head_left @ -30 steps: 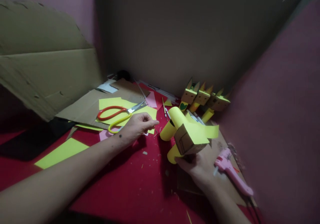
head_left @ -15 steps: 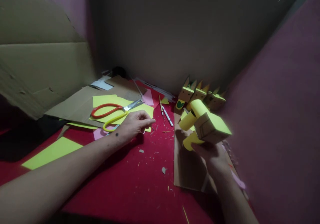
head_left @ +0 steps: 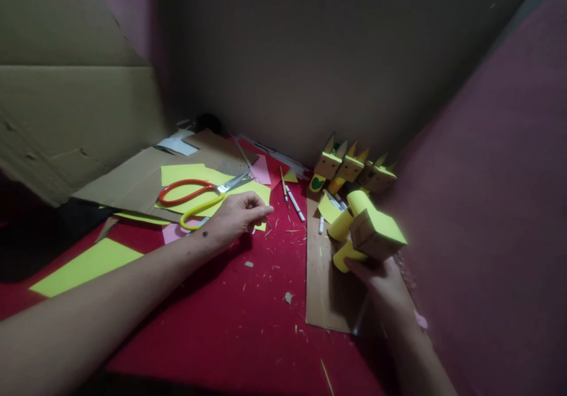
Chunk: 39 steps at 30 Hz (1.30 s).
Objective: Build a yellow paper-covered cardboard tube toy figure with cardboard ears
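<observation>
My right hand [head_left: 381, 278] grips a figure made of a cardboard box with a yellow top and yellow paper tubes [head_left: 378, 231], held above a brown cardboard sheet [head_left: 316, 290]. Over the red surface, my left hand [head_left: 248, 213] is closed, thumb against curled fingers; whatever may be between them is too small to make out. Just left of that hand, scissors [head_left: 217, 190] with one red and one yellow handle lie on yellow paper [head_left: 186, 174]. Behind the held figure stand several box figures [head_left: 349, 167] with pointed tops.
The red table [head_left: 221, 337] bears small scraps. A pencil [head_left: 283, 182] and a white pen [head_left: 295, 204] lie mid-table. More yellow paper [head_left: 88, 266] is at the left, below a large cardboard panel [head_left: 101, 107]. Pink walls [head_left: 496, 207] rise at the right.
The figure in my right hand has moved slightly down, showing more of the yellow scrap and white pieces behind it. My left hand keeps nearly the same pose. The view has shifted slightly.
</observation>
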### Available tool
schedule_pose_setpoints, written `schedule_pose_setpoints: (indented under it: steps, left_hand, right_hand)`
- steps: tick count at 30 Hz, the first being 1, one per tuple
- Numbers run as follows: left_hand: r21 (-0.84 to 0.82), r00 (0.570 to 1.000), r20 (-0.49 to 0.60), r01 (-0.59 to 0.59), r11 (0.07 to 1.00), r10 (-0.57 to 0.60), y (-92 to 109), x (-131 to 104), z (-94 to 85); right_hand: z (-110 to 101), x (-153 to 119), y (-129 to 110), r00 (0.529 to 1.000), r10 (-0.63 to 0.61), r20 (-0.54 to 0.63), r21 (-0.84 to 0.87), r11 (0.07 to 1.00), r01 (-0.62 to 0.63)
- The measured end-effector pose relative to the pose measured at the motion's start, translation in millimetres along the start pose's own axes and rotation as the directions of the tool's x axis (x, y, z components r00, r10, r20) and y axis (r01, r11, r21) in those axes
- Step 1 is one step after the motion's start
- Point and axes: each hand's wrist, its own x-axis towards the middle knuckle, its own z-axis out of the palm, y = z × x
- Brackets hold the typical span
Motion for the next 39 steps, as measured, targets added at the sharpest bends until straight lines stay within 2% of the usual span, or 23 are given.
schedule_pose_setpoints:
  steps: [4,12,17,20,23,25,29,31,33,36,37,39]
  left_hand:
    - [-0.005,1.000,-0.002,0.000,1.000,0.000,2,0,0.5]
    - [0.011,1.000,0.001,-0.003,1.000,0.003,0,1,-0.3]
    - [0.060,0.999,0.044,-0.019,0.998,0.016,0,-2,0.5]
    - [0.095,0.994,0.105,-0.040,0.995,0.030,-2,-5,4.4]
    - [0.142,0.981,0.190,-0.070,0.987,0.042,-4,-10,9.5]
    - [0.188,0.967,0.250,-0.108,0.976,0.059,-5,-12,12.7]
    - [0.308,0.938,0.322,-0.229,0.923,0.126,-8,-17,18.0]
    - [0.377,0.925,0.340,-0.298,0.877,0.169,-10,-19,20.6]
    - [0.439,0.911,0.360,-0.356,0.825,0.201,-11,-20,22.8]
    - [0.515,0.898,0.384,-0.403,0.756,0.216,-6,-21,20.8]
    - [0.541,0.899,0.381,-0.405,0.737,0.216,-2,-20,17.3]
    - [0.596,0.913,0.350,-0.390,0.702,0.211,9,-18,4.5]
  right_hand:
    - [1,9,5,0.997,-0.001,0.073,-0.038,0.999,0.004]
    - [11,34,4,0.998,-0.058,0.015,-0.025,0.998,0.059]
    - [4,30,2,0.999,-0.041,0.016,-0.014,0.999,0.041]
    - [-5,16,4,0.997,-0.042,-0.063,-0.015,0.999,0.042]
    - [-12,-3,5,0.953,-0.048,-0.299,0.023,0.998,0.058]
    - [-12,-15,2,0.917,-0.047,-0.396,0.035,0.997,0.067]
    - [-4,-37,-8,0.895,-0.123,-0.429,0.014,0.990,0.143]
    - [1,-44,-12,0.895,-0.249,-0.371,-0.093,0.968,0.231]
    - [7,-48,-15,0.872,-0.429,-0.235,-0.194,0.900,0.391]
    - [20,-46,-19,0.776,-0.622,0.102,-0.171,0.758,0.630]
    - [25,-45,-22,0.738,-0.642,0.205,-0.135,0.729,0.671]
    - [35,-43,-29,0.684,-0.645,0.341,-0.089,0.702,0.707]
